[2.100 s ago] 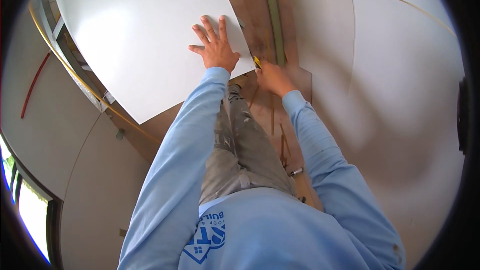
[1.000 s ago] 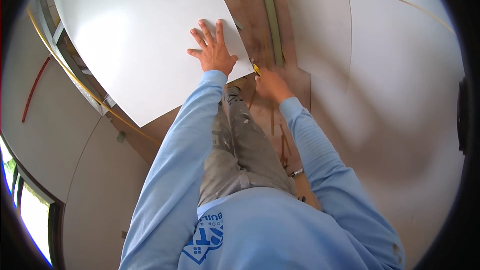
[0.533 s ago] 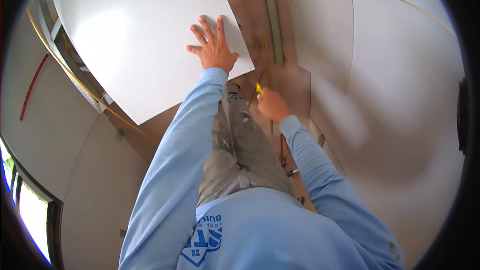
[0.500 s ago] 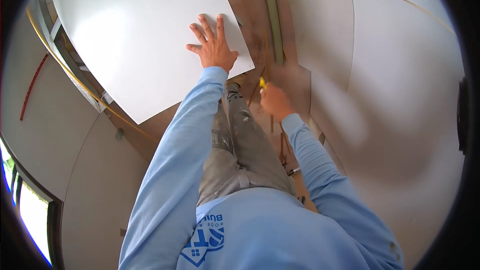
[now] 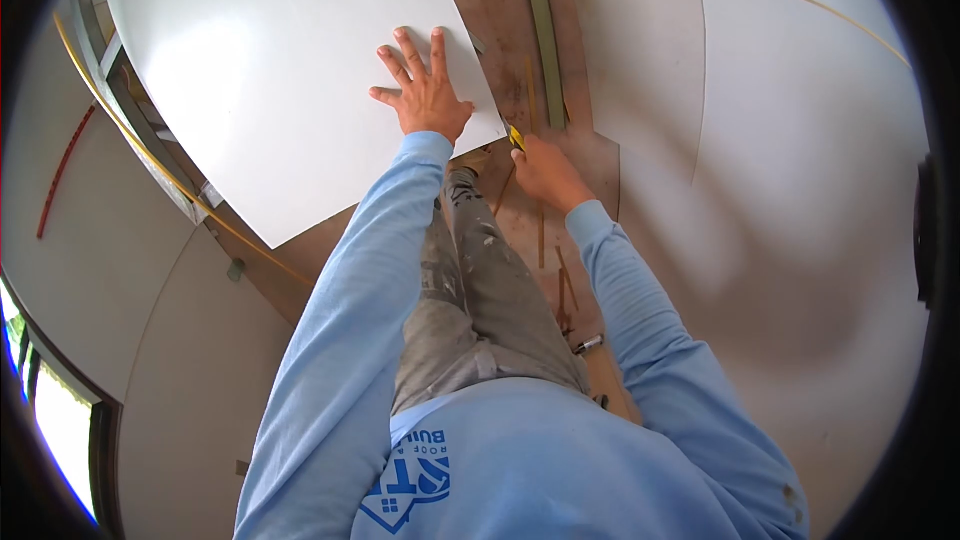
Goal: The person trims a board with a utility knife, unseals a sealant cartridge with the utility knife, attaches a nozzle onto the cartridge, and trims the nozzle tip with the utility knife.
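A large white board (image 5: 270, 90) spreads out in front of me, its near right corner close to my legs. My left hand (image 5: 428, 100) lies on it with the fingers spread, close to the right edge. My right hand (image 5: 548, 170) is closed around a yellow utility knife (image 5: 516, 137), just off that corner. The knife's tip points up and left at the board's right edge; whether the blade touches the edge is too small to tell.
A green strip (image 5: 543, 30) runs along the brown floor (image 5: 490, 0) right of the board. White panels (image 5: 800, 140) stand on the right. A yellow hose or cord (image 5: 140, 145) curves past metal framing on the left. Thin wooden strips (image 5: 562, 300) and a marker (image 5: 590, 344) lie beside my legs.
My right hand has moved up and slightly left with the knife, bringing it to the board's corner. My left hand stays flat in nearly the same place.
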Tool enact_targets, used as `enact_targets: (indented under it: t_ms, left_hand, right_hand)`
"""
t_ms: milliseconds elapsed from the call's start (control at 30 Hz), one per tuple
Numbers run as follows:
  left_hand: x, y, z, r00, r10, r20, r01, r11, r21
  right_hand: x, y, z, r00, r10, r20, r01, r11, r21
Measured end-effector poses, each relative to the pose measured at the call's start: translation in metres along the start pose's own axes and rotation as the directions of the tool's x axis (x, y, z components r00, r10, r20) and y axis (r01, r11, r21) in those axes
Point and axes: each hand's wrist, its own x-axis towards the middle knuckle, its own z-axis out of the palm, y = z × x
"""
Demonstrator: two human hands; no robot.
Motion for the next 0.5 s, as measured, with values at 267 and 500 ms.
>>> enact_targets:
  t_ms: [267, 500]
  left_hand:
    - [-0.002, -0.001, 0.000, 1.000, 0.007, 0.004, -0.007, 1.000, -0.001]
    - [-0.001, 0.000, -0.003, 1.000, 0.010, 0.005, -0.010, 1.000, -0.006]
  right_hand:
    - [0.000, -0.006, 0.000, 1.000, -0.011, -0.028, 0.012, 1.000, 0.028]
    - [0.002, -0.008, -0.004, 1.000, -0.008, -0.009, 0.008, 1.000, 0.021]
